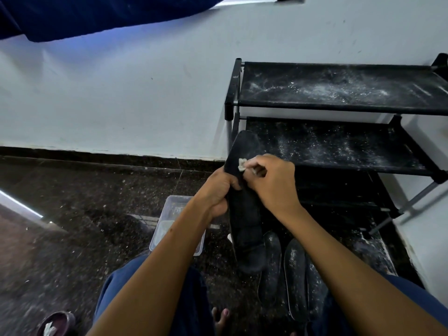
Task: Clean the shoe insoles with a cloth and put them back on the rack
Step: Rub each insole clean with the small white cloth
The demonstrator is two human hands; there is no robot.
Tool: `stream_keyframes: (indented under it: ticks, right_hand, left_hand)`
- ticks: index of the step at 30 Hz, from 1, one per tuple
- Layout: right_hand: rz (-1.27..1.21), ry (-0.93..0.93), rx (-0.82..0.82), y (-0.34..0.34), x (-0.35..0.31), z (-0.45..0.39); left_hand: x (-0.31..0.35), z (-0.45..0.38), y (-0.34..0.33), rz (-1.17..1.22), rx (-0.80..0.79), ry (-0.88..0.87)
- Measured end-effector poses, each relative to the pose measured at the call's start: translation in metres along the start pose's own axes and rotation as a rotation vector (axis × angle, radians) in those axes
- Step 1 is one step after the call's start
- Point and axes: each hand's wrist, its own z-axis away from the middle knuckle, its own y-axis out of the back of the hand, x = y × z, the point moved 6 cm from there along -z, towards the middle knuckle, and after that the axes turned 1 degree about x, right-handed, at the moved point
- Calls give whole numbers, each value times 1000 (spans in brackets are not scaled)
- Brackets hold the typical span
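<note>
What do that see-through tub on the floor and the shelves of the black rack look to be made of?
The tub looks like thin clear plastic: you see the floor through its walls, and its rim shines. The rack shelves seem to be black fabric stretched between bars, matte and dusted white; the frame's grey posts look like metal tube with black plastic joints, though that is a guess from their sheen.

No readable text, labels, brands or numbers anywhere in view; only dust specks and blur.
</note>
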Motion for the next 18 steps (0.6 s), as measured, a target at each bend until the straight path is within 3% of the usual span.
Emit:
stream_keyframes:
  ticks: [5,12,18]
  right_hand:
    - [59,3,175,20,0,-8]
    - [-72,28,-40,1,-4,3]
    - [-12,-92,200,21,8,-10]
  left_hand:
    - [-1,13,-17,54,-132,70]
    - [-2,2,-9,24,-69,5]
    - [-3,12,-21,101,-191,71]
